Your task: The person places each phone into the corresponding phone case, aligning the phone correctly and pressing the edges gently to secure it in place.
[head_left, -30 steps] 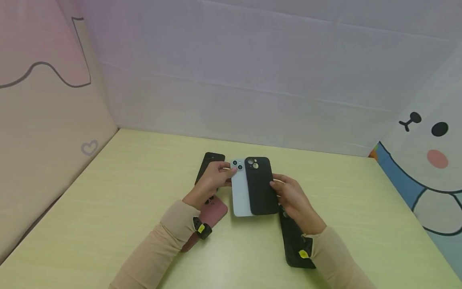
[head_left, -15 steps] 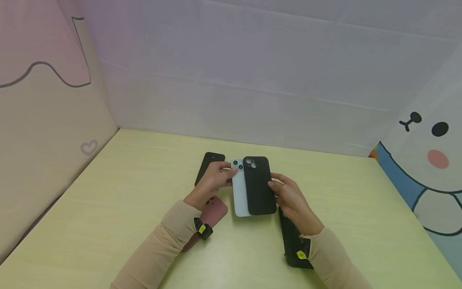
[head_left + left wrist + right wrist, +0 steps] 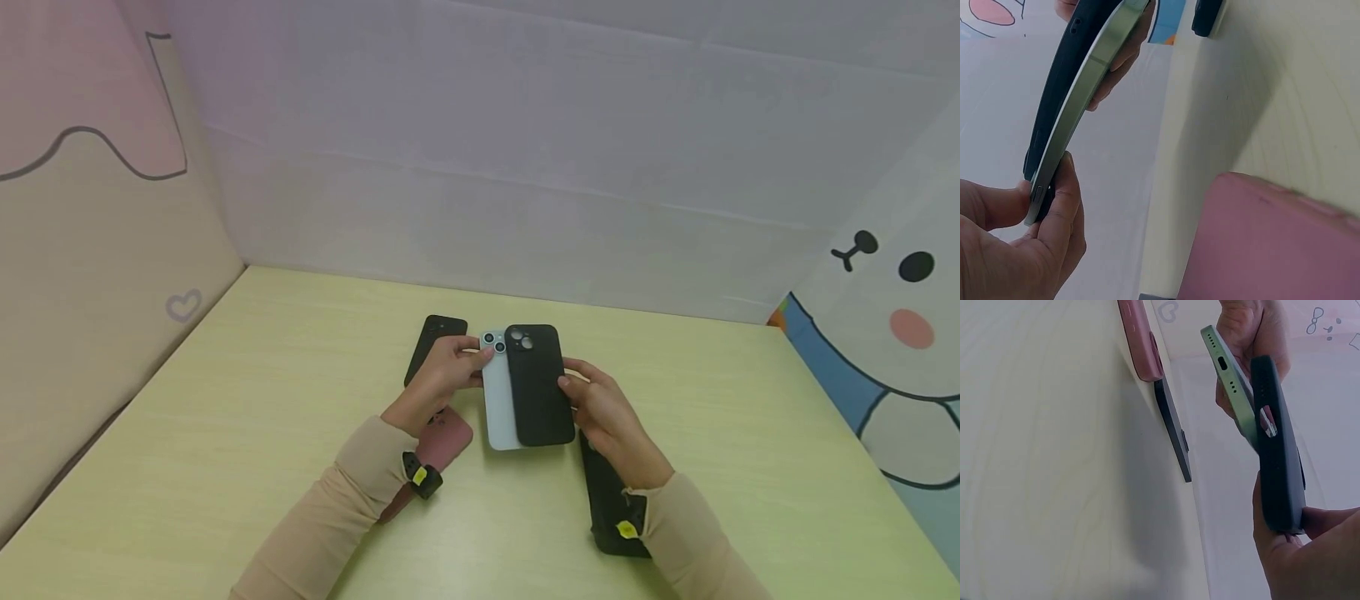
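My left hand [image 3: 448, 367] pinches the upper left edge of a pale blue phone [image 3: 498, 408], thumb beside its two camera lenses. In my right hand [image 3: 603, 408] is a black phone case [image 3: 540, 387], gripped by its right edge, with a camera cutout at the top. The case overlaps the right part of the phone's back in the head view. Seen from the right wrist, the phone's bottom edge [image 3: 1227, 375] with its charging port leans toward the case [image 3: 1279, 450]. Both are held above the table, as the left wrist view shows the phone side [image 3: 1079, 94] well off it.
A black phone [image 3: 431, 342] lies behind my left hand, and a pink case [image 3: 446, 442] lies under my left wrist. Another black case [image 3: 607, 500] is partly hidden below my right wrist. The pale yellow table [image 3: 300, 375] meets a fabric wall [image 3: 525, 233] at the back.
Over the first half second, my right hand shifts the black case slightly left, covering more of the pale blue phone. Since then both hands have stayed almost still.
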`<state>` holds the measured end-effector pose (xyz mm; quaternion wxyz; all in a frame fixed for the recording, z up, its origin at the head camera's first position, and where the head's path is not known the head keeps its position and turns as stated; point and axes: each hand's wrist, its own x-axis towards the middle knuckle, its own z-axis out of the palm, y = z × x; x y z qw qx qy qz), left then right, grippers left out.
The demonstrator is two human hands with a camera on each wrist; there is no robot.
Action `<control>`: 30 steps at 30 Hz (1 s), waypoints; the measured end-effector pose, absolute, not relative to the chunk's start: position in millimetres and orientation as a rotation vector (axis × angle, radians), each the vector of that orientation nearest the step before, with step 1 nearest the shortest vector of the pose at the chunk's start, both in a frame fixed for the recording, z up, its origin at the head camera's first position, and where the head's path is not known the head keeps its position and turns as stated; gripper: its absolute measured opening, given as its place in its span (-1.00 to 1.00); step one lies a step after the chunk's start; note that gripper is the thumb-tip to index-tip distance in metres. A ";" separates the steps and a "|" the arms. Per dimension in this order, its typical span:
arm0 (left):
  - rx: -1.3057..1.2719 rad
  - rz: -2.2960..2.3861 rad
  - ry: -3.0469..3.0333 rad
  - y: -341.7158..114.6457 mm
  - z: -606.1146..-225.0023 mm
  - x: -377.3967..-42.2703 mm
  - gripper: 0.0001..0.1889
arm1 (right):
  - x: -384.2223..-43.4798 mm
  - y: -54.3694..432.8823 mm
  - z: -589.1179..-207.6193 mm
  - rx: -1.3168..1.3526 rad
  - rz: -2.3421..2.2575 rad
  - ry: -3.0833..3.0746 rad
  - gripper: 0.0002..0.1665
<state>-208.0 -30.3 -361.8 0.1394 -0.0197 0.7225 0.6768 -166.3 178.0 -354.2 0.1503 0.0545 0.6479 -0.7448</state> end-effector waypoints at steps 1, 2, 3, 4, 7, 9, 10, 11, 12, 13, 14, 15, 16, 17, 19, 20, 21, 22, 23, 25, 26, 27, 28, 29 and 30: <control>-0.059 1.956 2.089 -30.4 -362.0 -207.9 -0.70 | -166.2 178.1 -354.4 0.154 -2.144 1.855 -0.47; -0.060 1.956 2.091 -30.4 -362.3 -207.9 -0.70 | -166.0 178.2 -354.5 0.152 -2.149 1.848 -0.47; -0.064 1.958 2.089 -30.4 -362.4 -208.0 -0.70 | -165.8 178.2 -354.6 0.149 -2.153 1.843 -0.47; -0.065 1.959 2.090 -30.4 -362.8 -208.2 -0.70 | -165.6 178.2 -354.7 0.148 -2.158 1.837 -0.47; -0.068 1.963 2.088 -30.4 -363.3 -208.0 -0.71 | -165.3 178.2 -354.8 0.143 -2.172 1.820 -0.46; -0.072 1.965 2.085 -30.4 -363.0 -207.6 -0.71 | -165.0 178.4 -354.8 0.140 -2.177 1.813 -0.46; -0.073 1.965 2.084 -30.4 -363.1 -207.4 -0.71 | -164.8 178.5 -354.9 0.137 -2.178 1.811 -0.46; -0.075 1.965 2.084 -30.5 -363.0 -207.1 -0.71 | -164.6 178.7 -355.0 0.133 -2.178 1.810 -0.46; -0.077 1.965 2.084 -30.5 -362.9 -207.0 -0.71 | -164.4 179.0 -355.1 0.130 -2.176 1.811 -0.46; -0.077 1.967 2.082 -30.6 -362.8 -206.9 -0.71 | -164.1 179.2 -355.1 0.130 -2.171 1.815 -0.46; -0.076 1.967 2.082 -30.7 -362.6 -206.8 -0.71 | -163.8 179.4 -355.1 0.129 -2.168 1.818 -0.46; -0.074 1.967 2.081 -30.7 -362.5 -206.8 -0.71 | -163.7 179.6 -355.2 0.128 -2.166 1.819 -0.46; -0.070 1.967 2.082 -30.8 -362.4 -206.7 -0.71 | -163.5 179.6 -355.3 0.128 -2.163 1.822 -0.46; -0.067 1.967 2.081 -30.8 -362.0 -206.6 -0.71 | -163.5 179.6 -355.4 0.131 -2.159 1.825 -0.46; -0.053 1.968 2.082 -30.9 -361.4 -206.2 -0.71 | -163.5 179.2 -355.6 0.133 -2.147 1.837 -0.46; -0.049 1.969 2.080 -30.9 -361.2 -206.0 -0.71 | -163.7 178.7 -355.8 0.134 -2.142 1.842 -0.46; -0.045 1.973 2.075 -30.9 -361.1 -205.9 -0.72 | -163.8 178.2 -356.0 0.134 -2.135 1.848 -0.46; -0.042 1.977 2.071 -30.9 -361.3 -205.8 -0.72 | -164.0 177.6 -356.2 0.133 -2.126 1.854 -0.46; -0.040 1.979 2.068 -30.8 -361.3 -205.7 -0.72 | -164.2 177.0 -356.5 0.132 -2.117 1.860 -0.46; -0.035 1.981 2.065 -30.6 -361.6 -205.4 -0.72 | -164.5 175.7 -357.0 0.135 -2.103 1.872 -0.47; -0.039 1.982 2.062 -30.4 -361.8 -205.5 -0.72 | -164.7 175.3 -357.3 0.137 -2.098 1.876 -0.47; -0.044 1.983 2.060 -30.1 -361.9 -205.5 -0.72 | -164.8 174.9 -357.5 0.141 -2.095 1.879 -0.47; -0.048 1.983 2.061 -29.8 -362.1 -205.5 -0.72 | -164.9 174.6 -357.6 0.145 -2.093 1.883 -0.47; -0.051 1.982 2.062 -29.6 -362.2 -205.5 -0.72 | -165.0 174.4 -357.7 0.151 -2.091 1.886 -0.47; -0.049 1.983 2.064 -29.4 -362.3 -205.4 -0.73 | -165.0 174.2 -357.7 0.155 -2.092 1.888 -0.47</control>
